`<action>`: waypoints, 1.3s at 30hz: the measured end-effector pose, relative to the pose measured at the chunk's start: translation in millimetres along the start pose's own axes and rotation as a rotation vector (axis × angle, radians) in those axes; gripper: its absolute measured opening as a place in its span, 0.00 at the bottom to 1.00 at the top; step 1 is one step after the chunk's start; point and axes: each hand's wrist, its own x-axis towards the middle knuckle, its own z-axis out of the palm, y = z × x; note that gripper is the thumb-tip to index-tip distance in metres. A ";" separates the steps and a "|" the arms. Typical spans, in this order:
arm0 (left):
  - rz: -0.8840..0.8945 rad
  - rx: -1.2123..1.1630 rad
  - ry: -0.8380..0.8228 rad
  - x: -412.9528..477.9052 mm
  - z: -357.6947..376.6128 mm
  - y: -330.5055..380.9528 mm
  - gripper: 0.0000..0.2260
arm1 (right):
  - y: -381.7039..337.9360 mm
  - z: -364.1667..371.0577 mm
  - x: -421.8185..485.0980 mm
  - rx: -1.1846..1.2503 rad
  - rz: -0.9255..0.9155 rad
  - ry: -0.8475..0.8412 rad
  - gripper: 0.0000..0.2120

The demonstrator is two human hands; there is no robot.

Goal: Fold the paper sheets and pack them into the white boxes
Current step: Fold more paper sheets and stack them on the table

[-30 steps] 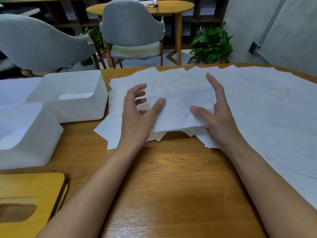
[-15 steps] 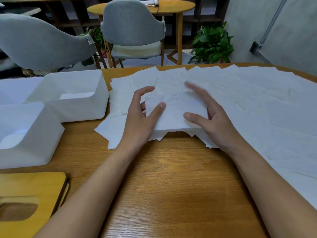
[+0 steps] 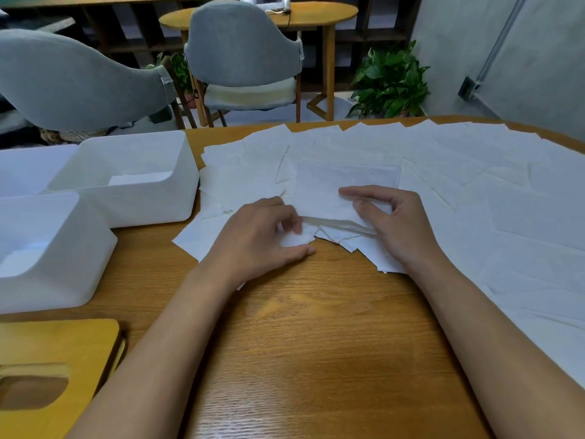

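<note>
Many white paper sheets lie spread and overlapping across the right and far side of the wooden table. One sheet lies on top in the middle, with its near edge doubled over. My left hand curls its fingers on that near edge at the left, thumb flat on the paper. My right hand pinches the same edge at the right between thumb and fingers. Two white boxes stand at the left: a far box and a near box, each with a folded sheet at its bottom.
A yellow wooden lid with a slot lies at the bottom left corner. Another white surface sits behind the boxes. Beyond the table stand grey chairs, a small round table and a green plant. Bare wood lies in front of me.
Both hands have come down from the sheet's sides to its near edge. The fingers, spread wide before, now curl on the paper, and the sheet lies flatter with its edge doubled.
</note>
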 end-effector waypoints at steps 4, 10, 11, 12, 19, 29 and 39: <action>0.021 0.050 0.053 -2.1 1.6 4.8 0.07 | 2.7 0.2 0.9 0.016 0.013 0.012 0.13; 0.007 0.051 -0.026 -4.1 -4.1 7.7 0.11 | 3.5 1.4 1.0 0.011 0.031 0.019 0.14; -0.011 0.034 -0.060 -4.2 -6.6 7.0 0.13 | 3.8 1.6 1.1 0.010 0.031 0.019 0.14; -0.029 0.014 -0.086 -4.2 -8.9 6.4 0.13 | 3.8 1.5 1.3 0.010 0.031 0.018 0.14; -0.006 0.050 -0.032 -4.5 -7.8 9.4 0.04 | 4.6 2.1 1.4 0.009 0.030 0.011 0.14; -0.038 -0.106 0.048 -4.1 -7.0 14.5 0.06 | 4.6 2.0 2.0 -0.003 0.036 0.023 0.14; 0.144 -0.025 -0.124 -7.2 6.7 22.5 0.12 | 2.7 2.5 1.6 -0.017 0.030 0.025 0.14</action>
